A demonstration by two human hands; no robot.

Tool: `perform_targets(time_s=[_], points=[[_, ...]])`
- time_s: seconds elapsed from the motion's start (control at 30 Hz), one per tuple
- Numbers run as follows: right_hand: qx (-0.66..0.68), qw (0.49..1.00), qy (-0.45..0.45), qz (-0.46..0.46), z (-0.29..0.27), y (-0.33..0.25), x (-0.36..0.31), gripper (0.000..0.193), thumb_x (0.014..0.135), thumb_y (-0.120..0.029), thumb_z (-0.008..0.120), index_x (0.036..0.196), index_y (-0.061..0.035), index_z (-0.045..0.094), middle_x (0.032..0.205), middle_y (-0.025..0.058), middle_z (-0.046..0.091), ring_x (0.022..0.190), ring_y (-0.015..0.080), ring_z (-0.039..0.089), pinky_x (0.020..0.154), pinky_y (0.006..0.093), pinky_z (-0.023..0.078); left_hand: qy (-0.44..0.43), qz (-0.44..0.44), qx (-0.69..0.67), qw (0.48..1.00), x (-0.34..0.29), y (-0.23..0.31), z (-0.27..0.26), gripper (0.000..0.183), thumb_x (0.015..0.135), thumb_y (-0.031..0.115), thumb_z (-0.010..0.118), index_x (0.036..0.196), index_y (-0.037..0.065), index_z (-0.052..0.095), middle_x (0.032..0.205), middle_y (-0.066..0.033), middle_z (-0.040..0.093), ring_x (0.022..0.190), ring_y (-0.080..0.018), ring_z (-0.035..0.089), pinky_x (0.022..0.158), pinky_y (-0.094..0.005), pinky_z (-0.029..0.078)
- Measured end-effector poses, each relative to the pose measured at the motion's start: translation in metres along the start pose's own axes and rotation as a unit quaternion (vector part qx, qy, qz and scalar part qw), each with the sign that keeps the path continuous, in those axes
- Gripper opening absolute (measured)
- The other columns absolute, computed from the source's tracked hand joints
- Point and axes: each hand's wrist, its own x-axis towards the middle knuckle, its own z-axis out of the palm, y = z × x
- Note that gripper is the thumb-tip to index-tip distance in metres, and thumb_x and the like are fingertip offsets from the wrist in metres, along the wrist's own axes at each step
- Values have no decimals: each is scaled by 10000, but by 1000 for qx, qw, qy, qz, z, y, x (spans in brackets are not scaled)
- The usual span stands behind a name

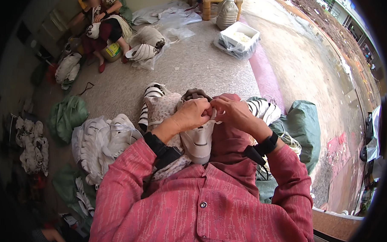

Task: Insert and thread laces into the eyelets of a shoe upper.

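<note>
A white shoe (198, 143) rests between my thighs, its rounded grey-white end toward my body. My left hand (193, 114) is closed, with its fingertips pinched together at the shoe's upper part. Close against it, my right hand (235, 115) also pinches there, its fingers bent over the shoe's edge. A thin white strip shows between the two hands. Whether it is a lace or part of the shoe's upper I cannot tell. My fingers hide that side of the shoe.
White shoes (109, 146) are heaped at my left, with a green sack (68, 118) beyond. Black-and-white striped shoes (262, 109) and another green sack (303, 131) lie at my right. Ahead stands a white tub (240, 37). A seated person (101, 21) handles a shoe at far left.
</note>
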Motion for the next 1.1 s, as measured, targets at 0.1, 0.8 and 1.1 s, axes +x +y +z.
perform_targets(time_s=[0.1,0.8,1.1], points=[[34,996,-77,-43,-1,10,10,252,701,-183,762,888,-97,616,843,73,623,804,298,630,692,407,483,1,33,51,998,1,4,-1,99,778,124,643,853,58,650,853,-111,612,786,-301,631,695,-384,500],[136,981,-126,-57,3,26,20,195,798,-89,645,985,-52,606,854,117,638,803,290,628,700,375,479,306,-117,449,832,-85,-123,-301,70,835,131,599,867,69,592,819,-116,589,744,-319,595,638,-404,459],[123,986,-112,12,-7,1,4,255,845,-68,603,1099,-66,625,1048,107,595,867,238,577,690,324,468,-99,-383,-512,762,-140,-3,-66,346,962,324,572,1168,47,560,823,-89,647,586,-142,631,443,-218,477]])
